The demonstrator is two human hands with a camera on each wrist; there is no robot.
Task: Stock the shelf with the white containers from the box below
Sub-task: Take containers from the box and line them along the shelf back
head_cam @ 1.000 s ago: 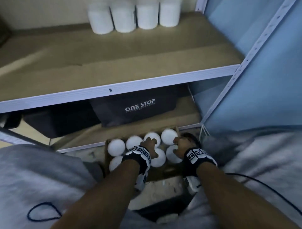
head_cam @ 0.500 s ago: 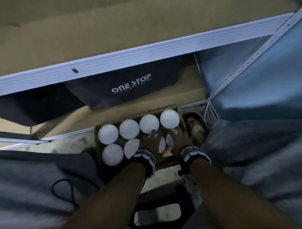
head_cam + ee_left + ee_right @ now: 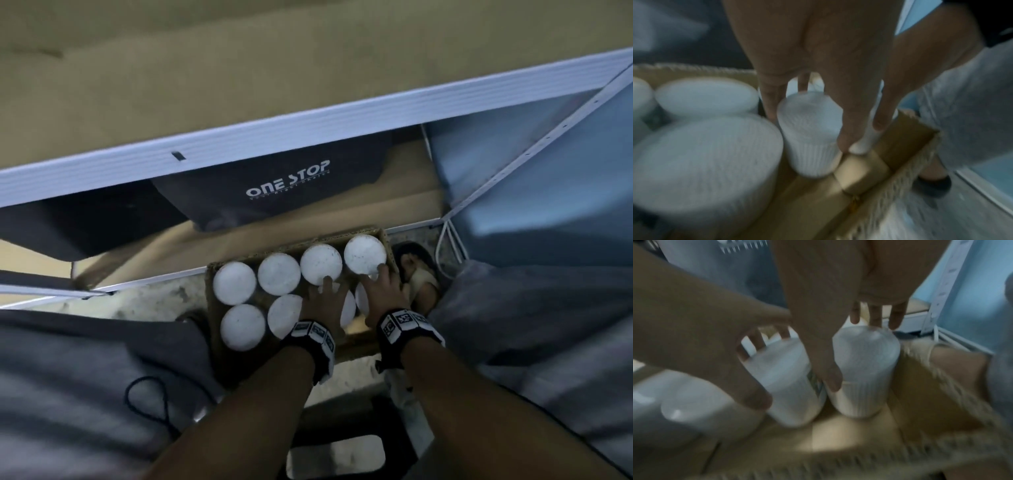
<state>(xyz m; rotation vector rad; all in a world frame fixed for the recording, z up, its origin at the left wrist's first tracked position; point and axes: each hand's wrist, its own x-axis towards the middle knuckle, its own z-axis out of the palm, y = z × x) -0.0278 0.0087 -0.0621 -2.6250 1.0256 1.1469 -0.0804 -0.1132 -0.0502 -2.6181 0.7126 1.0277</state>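
Note:
A cardboard box (image 3: 214, 329) on the floor holds several white containers with round lids (image 3: 279, 274). Both my hands reach down into its near right part. My left hand (image 3: 325, 296) grips one ribbed-lid container (image 3: 809, 129), fingers on its far side and thumb on the near side. Beside it, my right hand (image 3: 378, 291) grips the neighbouring container (image 3: 865, 369), with its thumb between the two containers and its fingers over the far rim. Both containers stand in the box.
The brown shelf board (image 3: 171, 85) with its white front rail (image 3: 308, 133) lies above the box. Under it sits a black bag (image 3: 274, 185) marked ONE STOP. A blue panel (image 3: 548, 178) and a white upright (image 3: 534, 144) close the right side. My sandalled foot (image 3: 419, 277) is beside the box.
The head view tilted down, so the stocked containers on the shelf left the frame. Both hands sank lower over the two near right containers and closed round them.

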